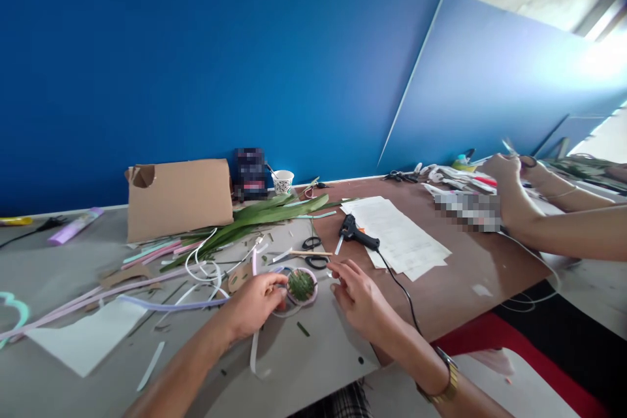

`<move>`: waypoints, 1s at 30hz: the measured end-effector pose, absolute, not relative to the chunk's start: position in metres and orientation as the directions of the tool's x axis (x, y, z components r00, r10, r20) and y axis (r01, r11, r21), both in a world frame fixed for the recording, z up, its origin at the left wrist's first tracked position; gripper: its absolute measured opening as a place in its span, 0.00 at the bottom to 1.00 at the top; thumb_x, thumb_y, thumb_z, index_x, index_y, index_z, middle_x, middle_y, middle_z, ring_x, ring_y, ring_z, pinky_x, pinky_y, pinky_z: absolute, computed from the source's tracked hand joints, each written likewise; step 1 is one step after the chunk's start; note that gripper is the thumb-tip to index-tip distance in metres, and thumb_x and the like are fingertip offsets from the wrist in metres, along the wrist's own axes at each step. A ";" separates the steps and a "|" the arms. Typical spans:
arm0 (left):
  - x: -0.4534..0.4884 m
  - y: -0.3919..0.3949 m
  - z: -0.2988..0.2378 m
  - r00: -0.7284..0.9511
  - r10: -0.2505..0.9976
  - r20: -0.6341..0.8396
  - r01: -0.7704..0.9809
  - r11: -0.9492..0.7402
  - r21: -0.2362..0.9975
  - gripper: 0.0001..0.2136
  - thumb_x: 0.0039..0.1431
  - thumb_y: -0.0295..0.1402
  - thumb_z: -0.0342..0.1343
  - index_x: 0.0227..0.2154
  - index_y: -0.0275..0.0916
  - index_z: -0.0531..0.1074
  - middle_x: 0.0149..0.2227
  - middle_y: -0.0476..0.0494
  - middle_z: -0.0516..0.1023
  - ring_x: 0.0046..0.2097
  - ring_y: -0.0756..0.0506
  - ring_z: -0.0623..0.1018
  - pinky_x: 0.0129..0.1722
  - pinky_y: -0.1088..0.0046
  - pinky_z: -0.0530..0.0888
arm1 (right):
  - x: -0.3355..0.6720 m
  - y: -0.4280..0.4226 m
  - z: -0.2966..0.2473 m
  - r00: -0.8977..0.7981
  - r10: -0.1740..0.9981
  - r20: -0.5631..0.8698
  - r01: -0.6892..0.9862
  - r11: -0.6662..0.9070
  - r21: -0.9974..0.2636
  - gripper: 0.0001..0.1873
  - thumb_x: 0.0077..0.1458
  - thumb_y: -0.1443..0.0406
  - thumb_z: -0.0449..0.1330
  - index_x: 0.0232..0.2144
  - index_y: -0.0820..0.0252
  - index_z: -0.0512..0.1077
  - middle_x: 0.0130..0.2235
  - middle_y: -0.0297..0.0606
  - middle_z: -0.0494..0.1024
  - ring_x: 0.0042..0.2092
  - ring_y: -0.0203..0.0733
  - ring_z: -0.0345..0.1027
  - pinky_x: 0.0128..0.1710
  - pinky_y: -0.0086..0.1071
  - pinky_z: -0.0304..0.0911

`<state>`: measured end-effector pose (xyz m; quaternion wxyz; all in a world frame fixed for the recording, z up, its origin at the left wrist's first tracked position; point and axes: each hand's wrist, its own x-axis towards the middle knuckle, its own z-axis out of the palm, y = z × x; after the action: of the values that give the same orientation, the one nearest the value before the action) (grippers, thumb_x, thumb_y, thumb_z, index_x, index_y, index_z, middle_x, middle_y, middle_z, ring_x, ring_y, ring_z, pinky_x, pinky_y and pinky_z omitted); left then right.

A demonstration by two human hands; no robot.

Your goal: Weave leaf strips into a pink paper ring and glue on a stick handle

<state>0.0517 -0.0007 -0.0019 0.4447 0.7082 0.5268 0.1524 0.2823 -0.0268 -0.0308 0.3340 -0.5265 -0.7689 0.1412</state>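
My left hand [255, 304] has its fingers curled round the edge of a small round disc covered in green [300, 285] that lies on the grey table [59, 274]. My right hand [355, 294] hovers just right of the disc with thumb and forefinger pinched together; what they hold is too small to name. A lilac paper strip [166, 305] runs left from my left hand. Black scissors [313, 253] and a thin wooden stick [311, 253] lie just behind the disc.
A black glue gun [356, 234] rests on white sheets [396, 235], its cord trailing toward me. Long green leaves [264, 215], a cardboard box [179, 197], a paper cup [283, 181] and scattered paper strips sit behind. Another person's hands [509, 186] work at the right.
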 end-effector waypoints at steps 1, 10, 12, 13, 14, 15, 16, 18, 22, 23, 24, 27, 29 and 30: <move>0.052 -0.001 -0.002 0.391 0.886 -0.251 0.613 -0.047 0.788 0.19 0.55 0.37 0.46 0.45 0.34 0.73 0.29 0.45 0.79 0.32 0.43 0.75 0.31 0.71 0.65 | 0.283 -0.027 -0.030 -0.226 0.903 0.366 0.719 0.408 -0.563 0.18 0.54 0.74 0.51 0.47 0.63 0.69 0.41 0.47 0.73 0.41 0.46 0.69 0.38 0.38 0.68; 0.054 0.000 -0.010 0.365 0.916 -0.169 0.606 -0.096 0.789 0.17 0.56 0.34 0.45 0.43 0.36 0.74 0.35 0.42 0.81 0.37 0.42 0.77 0.37 0.68 0.69 | 0.268 -0.039 -0.011 -0.309 0.845 0.436 0.664 0.520 -0.538 0.16 0.56 0.73 0.51 0.46 0.61 0.70 0.43 0.45 0.72 0.45 0.46 0.67 0.46 0.41 0.66; 0.054 0.001 -0.014 0.375 0.916 -0.145 0.594 -0.118 0.796 0.16 0.55 0.33 0.47 0.42 0.36 0.75 0.39 0.40 0.81 0.41 0.41 0.77 0.42 0.67 0.70 | 0.264 -0.040 -0.012 -0.326 0.840 0.435 0.686 0.526 -0.502 0.18 0.55 0.74 0.51 0.48 0.62 0.69 0.45 0.47 0.71 0.48 0.49 0.65 0.50 0.45 0.63; 0.054 0.001 -0.016 0.378 0.916 -0.134 0.589 -0.126 0.798 0.16 0.55 0.33 0.48 0.42 0.36 0.75 0.41 0.39 0.80 0.43 0.40 0.77 0.44 0.67 0.70 | 0.262 -0.039 -0.014 -0.325 0.842 0.430 0.705 0.519 -0.483 0.20 0.54 0.73 0.52 0.51 0.64 0.67 0.48 0.49 0.70 0.51 0.51 0.63 0.52 0.48 0.61; 0.054 0.002 -0.018 0.378 0.917 -0.127 0.585 -0.130 0.801 0.16 0.55 0.33 0.49 0.42 0.36 0.75 0.43 0.39 0.80 0.44 0.40 0.77 0.45 0.67 0.70 | 0.261 -0.038 -0.015 -0.323 0.847 0.422 0.724 0.509 -0.467 0.24 0.53 0.73 0.53 0.54 0.65 0.64 0.51 0.51 0.68 0.53 0.53 0.60 0.54 0.50 0.59; 0.054 0.003 -0.019 0.376 0.919 -0.121 0.581 -0.132 0.803 0.16 0.55 0.33 0.49 0.43 0.36 0.75 0.43 0.38 0.80 0.45 0.40 0.77 0.47 0.66 0.70 | 0.260 -0.036 -0.017 -0.328 0.852 0.408 0.738 0.501 -0.453 0.28 0.52 0.72 0.55 0.57 0.67 0.60 0.53 0.53 0.66 0.56 0.55 0.57 0.55 0.52 0.57; 0.055 0.003 -0.020 0.373 0.920 -0.117 0.577 -0.132 0.806 0.16 0.55 0.33 0.50 0.43 0.36 0.75 0.44 0.38 0.80 0.46 0.39 0.77 0.48 0.65 0.70 | 0.260 -0.034 -0.019 -0.338 0.856 0.392 0.746 0.498 -0.443 0.32 0.51 0.70 0.57 0.59 0.68 0.57 0.55 0.54 0.65 0.58 0.56 0.54 0.57 0.54 0.54; 0.055 0.004 -0.021 0.369 0.923 -0.111 0.568 -0.130 0.812 0.15 0.55 0.33 0.50 0.44 0.37 0.75 0.45 0.39 0.80 0.47 0.39 0.77 0.49 0.64 0.69 | 0.258 -0.029 -0.022 -0.376 0.857 0.353 0.744 0.506 -0.437 0.38 0.48 0.68 0.59 0.61 0.67 0.52 0.58 0.53 0.62 0.60 0.58 0.49 0.59 0.55 0.51; 0.055 0.004 -0.019 0.381 0.917 -0.114 0.548 -0.125 0.827 0.15 0.55 0.31 0.50 0.43 0.38 0.75 0.45 0.40 0.80 0.47 0.39 0.77 0.49 0.64 0.70 | 0.253 -0.021 -0.023 -0.431 0.866 0.254 0.740 0.500 -0.451 0.41 0.47 0.67 0.59 0.63 0.66 0.51 0.59 0.51 0.63 0.61 0.58 0.48 0.59 0.55 0.49; 0.055 0.004 -0.018 0.386 0.916 -0.114 0.542 -0.125 0.831 0.15 0.55 0.31 0.50 0.43 0.38 0.75 0.45 0.41 0.81 0.47 0.39 0.77 0.49 0.64 0.70 | 0.251 -0.020 -0.023 -0.435 0.870 0.233 0.744 0.493 -0.451 0.41 0.47 0.68 0.58 0.63 0.67 0.51 0.59 0.51 0.64 0.61 0.58 0.48 0.59 0.55 0.48; 0.055 0.003 -0.017 0.388 0.914 -0.115 0.536 -0.123 0.835 0.15 0.55 0.31 0.50 0.43 0.38 0.75 0.45 0.41 0.81 0.47 0.40 0.77 0.49 0.65 0.70 | 0.250 -0.019 -0.023 -0.439 0.872 0.218 0.748 0.489 -0.449 0.41 0.47 0.68 0.58 0.63 0.67 0.51 0.58 0.52 0.64 0.61 0.59 0.48 0.59 0.55 0.47; 0.054 0.004 -0.017 0.389 0.913 -0.122 0.527 -0.112 0.843 0.14 0.55 0.32 0.50 0.43 0.38 0.75 0.43 0.41 0.81 0.45 0.40 0.78 0.47 0.66 0.71 | 0.248 -0.018 -0.021 -0.452 0.870 0.197 0.756 0.491 -0.433 0.40 0.47 0.69 0.58 0.63 0.67 0.51 0.58 0.53 0.64 0.61 0.59 0.48 0.58 0.56 0.47; 0.053 0.005 -0.018 0.376 0.918 -0.128 0.529 -0.099 0.843 0.15 0.55 0.33 0.51 0.43 0.37 0.74 0.42 0.41 0.81 0.44 0.41 0.77 0.46 0.67 0.71 | 0.247 -0.017 -0.020 -0.452 0.871 0.192 0.761 0.489 -0.427 0.40 0.47 0.68 0.59 0.62 0.66 0.51 0.58 0.53 0.65 0.60 0.59 0.49 0.57 0.56 0.48; 0.053 0.005 -0.018 0.364 0.922 -0.131 0.532 -0.090 0.842 0.15 0.54 0.33 0.51 0.44 0.36 0.73 0.42 0.40 0.80 0.44 0.40 0.77 0.46 0.67 0.71 | 0.246 -0.017 -0.019 -0.449 0.873 0.191 0.764 0.486 -0.424 0.40 0.47 0.68 0.59 0.62 0.66 0.52 0.57 0.53 0.65 0.60 0.59 0.50 0.57 0.55 0.48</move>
<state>0.0527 0.0052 -0.0181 0.4330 0.7031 0.5170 0.2255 0.2463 -0.0174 -0.0194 0.1948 -0.4872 -0.8397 0.1397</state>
